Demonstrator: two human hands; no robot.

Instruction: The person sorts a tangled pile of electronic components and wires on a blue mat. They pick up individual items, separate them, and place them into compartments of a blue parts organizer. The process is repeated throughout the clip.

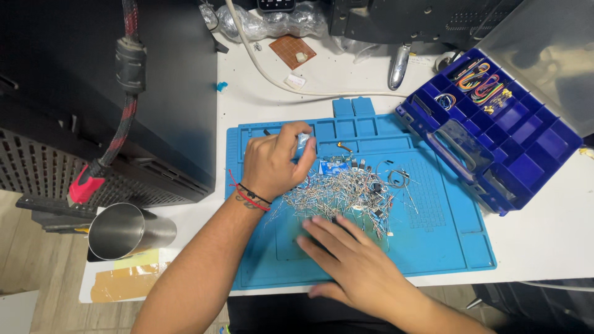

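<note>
A blue silicone work mat (pixel 445 247) lies on the white table. A heap of small wire-legged electronic components (pixel 346 192) is spread over its middle. My left hand (pixel 272 164) hovers at the heap's left edge, fingers pinched on a small pale blue part (pixel 303 141). My right hand (pixel 349 263) rests flat on the mat just below the heap, fingers spread and touching its lower edge, holding nothing.
An open blue compartment box (pixel 495 124) with coloured wires (pixel 479 80) stands at the right. A black computer case (pixel 105 93) with a braided cable (pixel 120 105) fills the left, a steel cup (pixel 124 230) below it. A brown perfboard (pixel 292 51) and white cable (pixel 266 68) lie behind.
</note>
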